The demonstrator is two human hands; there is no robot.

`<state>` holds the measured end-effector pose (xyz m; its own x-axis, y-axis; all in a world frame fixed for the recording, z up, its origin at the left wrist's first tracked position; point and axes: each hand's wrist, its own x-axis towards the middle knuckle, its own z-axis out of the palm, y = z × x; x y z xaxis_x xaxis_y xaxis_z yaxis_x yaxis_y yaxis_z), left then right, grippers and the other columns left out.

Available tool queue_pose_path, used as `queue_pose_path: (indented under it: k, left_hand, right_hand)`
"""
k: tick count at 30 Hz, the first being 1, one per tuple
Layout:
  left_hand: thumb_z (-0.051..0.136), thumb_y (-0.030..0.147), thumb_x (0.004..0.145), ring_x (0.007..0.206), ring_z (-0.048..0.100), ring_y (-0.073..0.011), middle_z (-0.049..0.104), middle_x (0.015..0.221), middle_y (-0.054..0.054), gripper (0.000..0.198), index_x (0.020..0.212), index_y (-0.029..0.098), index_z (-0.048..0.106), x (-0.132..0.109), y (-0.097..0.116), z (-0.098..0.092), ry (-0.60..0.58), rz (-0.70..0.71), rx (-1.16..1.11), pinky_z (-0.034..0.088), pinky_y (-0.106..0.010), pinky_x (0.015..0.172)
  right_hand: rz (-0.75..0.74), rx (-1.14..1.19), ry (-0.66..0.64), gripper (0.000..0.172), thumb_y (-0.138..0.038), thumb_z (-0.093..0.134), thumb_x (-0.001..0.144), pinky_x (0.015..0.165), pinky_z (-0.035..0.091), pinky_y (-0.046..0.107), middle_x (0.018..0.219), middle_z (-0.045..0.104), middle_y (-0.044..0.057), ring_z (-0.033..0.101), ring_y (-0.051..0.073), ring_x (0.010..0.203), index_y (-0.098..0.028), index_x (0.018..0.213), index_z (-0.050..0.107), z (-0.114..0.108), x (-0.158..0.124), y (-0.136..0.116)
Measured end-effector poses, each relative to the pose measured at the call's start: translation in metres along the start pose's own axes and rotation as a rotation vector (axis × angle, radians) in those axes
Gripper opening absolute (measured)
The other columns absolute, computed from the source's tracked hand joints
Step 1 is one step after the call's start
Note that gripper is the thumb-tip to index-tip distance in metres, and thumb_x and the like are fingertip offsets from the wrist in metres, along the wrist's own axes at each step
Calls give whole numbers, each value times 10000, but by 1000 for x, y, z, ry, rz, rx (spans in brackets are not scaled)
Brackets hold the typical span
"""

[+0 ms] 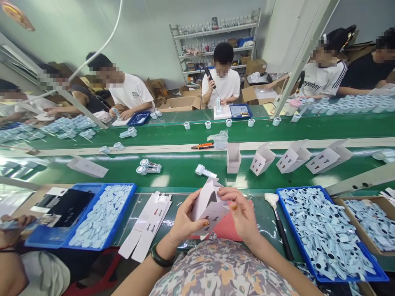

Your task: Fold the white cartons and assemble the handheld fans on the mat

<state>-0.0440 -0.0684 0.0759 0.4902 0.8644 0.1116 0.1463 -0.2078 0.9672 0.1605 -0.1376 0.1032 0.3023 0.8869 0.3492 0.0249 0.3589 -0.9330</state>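
Note:
A white carton [202, 203] with small printed pictures is tilted in front of my body, its flaps raised at the top. My left hand [185, 216] is wrapped round the carton's left side, thumb across the front. At the right edge, my right hand [242, 211] has its fingers bent against the flaps; the thumb stands off. Beneath lies a red sheet [230, 226]. Left of my hands, a stack of flat, unfolded cartons [148, 224] rests on the bench. Just beyond the carton, a pale blue handheld device [205, 170] lies on the green belt.
Several opened cartons [261, 159] stand on the belt. A hammer [280, 230] lies at right beside a blue tray [327, 234] of pale blue parts; another such tray [103, 216] is left. Pliers [203, 146] lie on the white divider. Co-workers [222, 82] sit opposite; one person's hand [15, 230] is at left.

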Motion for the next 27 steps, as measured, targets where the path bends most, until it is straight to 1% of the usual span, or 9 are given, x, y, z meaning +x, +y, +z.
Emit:
queue_pose_path:
  k: [4,7,9,13,16,19,23,25,27]
  left_hand:
    - [848,657,703,1274,608,-381,642,1395,-157,897,1448,236,578,4,1,-8,23,53,103,491,-545,1112]
    - [848,671,691,1260,610,-381,646,1371,-152,910,1442,232,580,7,-1,-15,46,57,189,509,-538,1081]
    - [842,690,686,1261,609,-380,639,1379,-154,924,1441,228,578,8,-3,-16,57,48,196,512,-530,1079]
    - [821,727,689,1262,613,-374,630,1401,-165,940,1440,220,571,8,-6,-11,30,44,106,509,-523,1092]
    - [822,697,710,1239,627,-363,642,1384,-162,914,1448,226,558,8,-2,-6,32,91,127,522,-523,1070]
    - [856,599,719,1213,641,-351,655,1355,-152,852,1434,238,566,8,2,-5,22,138,265,524,-528,1062]
    - [834,606,744,1194,651,-342,659,1336,-151,821,1426,236,566,8,1,-2,-10,174,273,532,-518,1051]
    - [803,628,778,1209,641,-342,641,1355,-150,822,1455,247,535,6,-3,1,-9,215,224,534,-513,1046]
    - [760,617,834,1201,637,-330,630,1347,-136,793,1501,287,484,6,-5,4,-3,284,200,546,-501,1019]
  right_hand:
    - [47,-58,-70,174,-426,648,981,1049,514,441,1146,723,70,641,261,1177,-295,1053,736,3,3,1]
    - [159,-47,-93,404,-476,627,982,977,555,403,1262,676,81,653,229,1082,-332,1358,664,6,6,8]
    - [182,-19,-95,448,-510,620,979,941,566,384,1236,669,78,653,212,1023,-339,1392,650,8,6,12]
    - [174,14,-46,291,-537,647,955,971,546,396,1156,667,88,631,252,1152,-280,1017,771,12,4,15]
    - [221,-2,20,280,-502,669,938,997,529,402,1115,672,89,621,267,1176,-245,838,713,15,2,14]
    - [296,-1,53,204,-383,636,942,975,548,386,1206,674,85,641,244,1143,-265,1096,699,18,2,11]
    - [254,-90,128,465,-279,648,889,1070,512,420,1363,606,80,593,238,1248,-302,1350,594,17,5,8]
    - [208,-127,147,590,-281,697,854,1100,489,432,1418,565,76,562,243,1290,-323,1421,542,15,7,6]
    - [178,-88,85,527,-327,715,867,1060,510,415,1365,598,71,589,239,1244,-318,1377,578,13,9,4]
